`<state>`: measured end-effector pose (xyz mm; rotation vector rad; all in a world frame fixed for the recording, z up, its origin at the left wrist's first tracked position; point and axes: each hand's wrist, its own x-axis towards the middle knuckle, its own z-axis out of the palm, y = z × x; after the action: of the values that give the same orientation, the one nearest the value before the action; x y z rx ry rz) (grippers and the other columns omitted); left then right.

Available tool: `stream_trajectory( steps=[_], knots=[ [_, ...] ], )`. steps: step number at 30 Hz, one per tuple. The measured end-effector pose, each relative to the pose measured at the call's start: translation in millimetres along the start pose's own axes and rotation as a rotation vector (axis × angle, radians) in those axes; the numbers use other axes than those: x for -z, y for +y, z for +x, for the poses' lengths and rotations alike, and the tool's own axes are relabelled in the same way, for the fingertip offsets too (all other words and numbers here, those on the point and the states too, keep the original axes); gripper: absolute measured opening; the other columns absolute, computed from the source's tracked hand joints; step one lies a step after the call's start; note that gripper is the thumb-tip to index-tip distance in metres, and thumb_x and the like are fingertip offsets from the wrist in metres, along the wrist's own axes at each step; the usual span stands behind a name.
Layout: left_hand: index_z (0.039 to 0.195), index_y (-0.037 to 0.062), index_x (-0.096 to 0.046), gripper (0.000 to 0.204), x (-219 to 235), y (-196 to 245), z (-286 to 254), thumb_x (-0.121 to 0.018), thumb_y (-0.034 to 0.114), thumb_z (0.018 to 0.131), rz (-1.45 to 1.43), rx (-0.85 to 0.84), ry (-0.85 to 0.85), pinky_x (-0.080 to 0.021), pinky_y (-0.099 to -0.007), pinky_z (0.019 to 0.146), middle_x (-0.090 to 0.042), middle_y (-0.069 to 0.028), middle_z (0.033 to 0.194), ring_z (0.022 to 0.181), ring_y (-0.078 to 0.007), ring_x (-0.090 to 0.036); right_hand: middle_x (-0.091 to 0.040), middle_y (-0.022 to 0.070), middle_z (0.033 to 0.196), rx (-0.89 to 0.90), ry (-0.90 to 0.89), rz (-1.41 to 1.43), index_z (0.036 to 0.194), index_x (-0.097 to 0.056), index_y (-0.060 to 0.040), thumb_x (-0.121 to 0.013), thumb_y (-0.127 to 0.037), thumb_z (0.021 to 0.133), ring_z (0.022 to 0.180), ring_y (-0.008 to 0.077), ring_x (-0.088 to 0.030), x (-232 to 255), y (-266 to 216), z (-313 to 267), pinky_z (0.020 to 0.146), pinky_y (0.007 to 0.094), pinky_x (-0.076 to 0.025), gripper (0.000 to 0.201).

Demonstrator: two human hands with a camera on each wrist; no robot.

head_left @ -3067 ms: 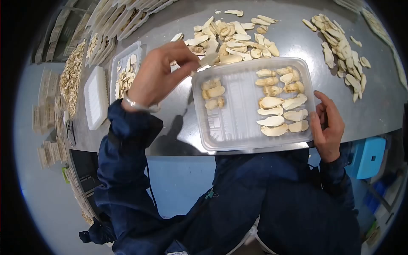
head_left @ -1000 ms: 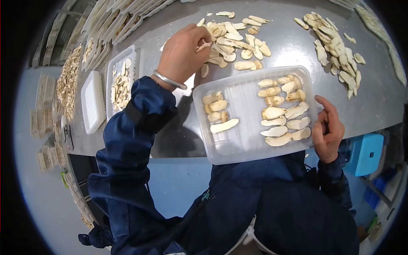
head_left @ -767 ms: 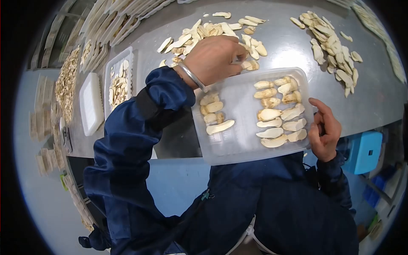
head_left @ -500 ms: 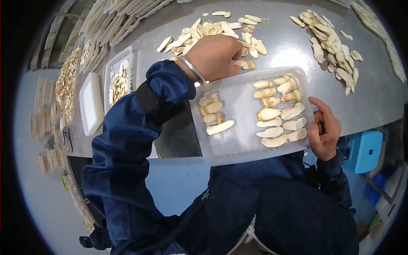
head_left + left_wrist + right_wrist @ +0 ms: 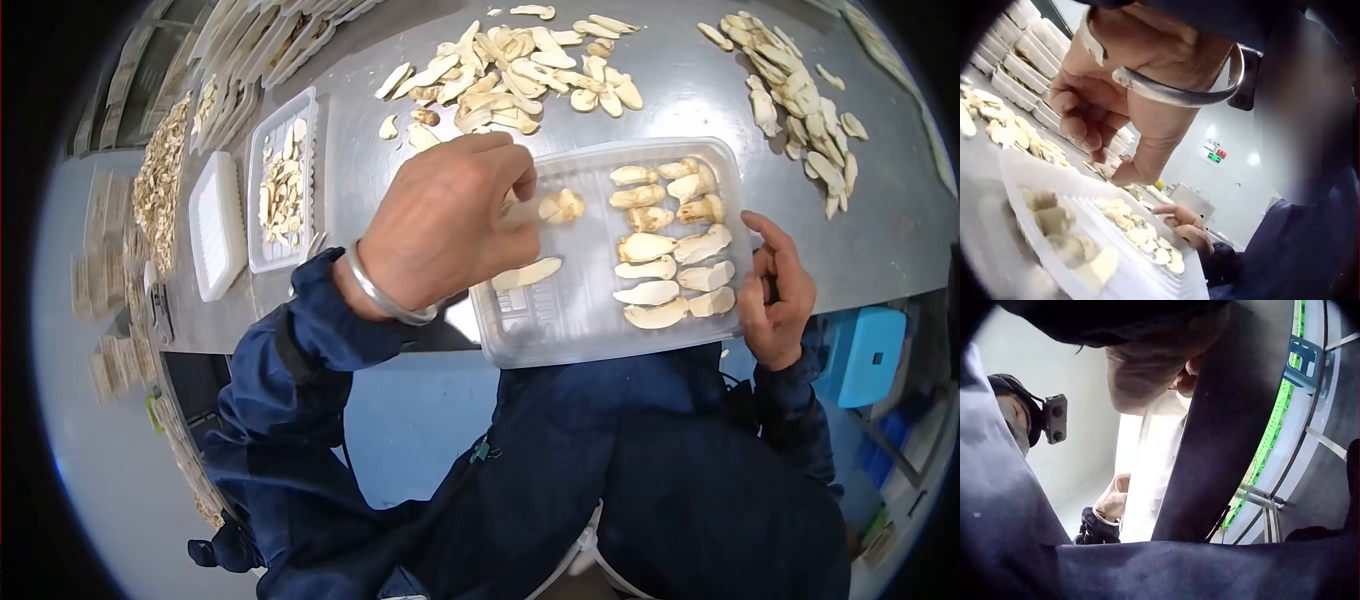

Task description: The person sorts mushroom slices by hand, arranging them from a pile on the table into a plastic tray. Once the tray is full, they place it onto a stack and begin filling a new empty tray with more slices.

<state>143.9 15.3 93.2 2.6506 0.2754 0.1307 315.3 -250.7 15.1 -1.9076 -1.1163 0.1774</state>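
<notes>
In the head view my left hand [image 5: 450,215], with a silver bangle at the wrist, pinches a pale slice with a brown end [image 5: 562,206] above the left half of the clear plastic tray [image 5: 590,352]. Below the fingers a pale slice [image 5: 527,273] lies in the tray; the slices above it are hidden by the hand. Two columns of slices [image 5: 646,247] fill the tray's right part. My right hand [image 5: 778,295] rests at the tray's right edge with fingers curled around it. The left wrist view shows the left hand [image 5: 1141,94] over the tray [image 5: 1016,164].
A loose heap of slices [image 5: 500,75] lies behind the tray on the metal table [image 5: 660,90]. Another heap [image 5: 800,100] is at the right. On the left stand a tray of small pieces [image 5: 285,185], a white tray [image 5: 218,228] and stacked trays [image 5: 240,50]. A blue box [image 5: 862,358] stands lower right.
My left hand has moved from the heap's near edge back over the tray's left part, bringing a slice with it. Earlier, a further pale slice was laid in the left column. The right hand stays at the edge.
</notes>
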Motion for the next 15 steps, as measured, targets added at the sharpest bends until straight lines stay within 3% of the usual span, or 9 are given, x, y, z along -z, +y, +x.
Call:
stream_trajectory(
  steps=[6,15],
  knots=[
    [0.081,0.0031,-0.059,0.018,-18.2,1.0,15.6,-0.067,0.014,0.069,0.164,-0.087,0.043,-0.045,-0.0394,0.061,-0.056,-0.011,0.075,0.069,-0.0302,-0.056,-0.039,-0.0008,0.061,-0.011,0.007,0.027,0.119,-0.06,0.004,-0.049,0.005,0.068,0.05,0.0065,-0.034,0.0,1.1,-1.1,0.047,0.0224,-0.03,0.052],
    [0.082,0.0031,-0.059,0.022,-29.6,0.7,19.2,-0.072,0.015,0.07,0.297,-0.137,0.08,-0.045,-0.0403,0.066,-0.056,-0.0104,0.079,0.074,-0.032,-0.057,-0.04,0.0012,0.06,-0.003,0.008,0.008,0.116,-0.061,0.0046,-0.049,0.005,0.068,0.049,0.0089,-0.037,0.8,-1.6,0.8,0.046,0.0241,-0.032,0.05]
  ],
)
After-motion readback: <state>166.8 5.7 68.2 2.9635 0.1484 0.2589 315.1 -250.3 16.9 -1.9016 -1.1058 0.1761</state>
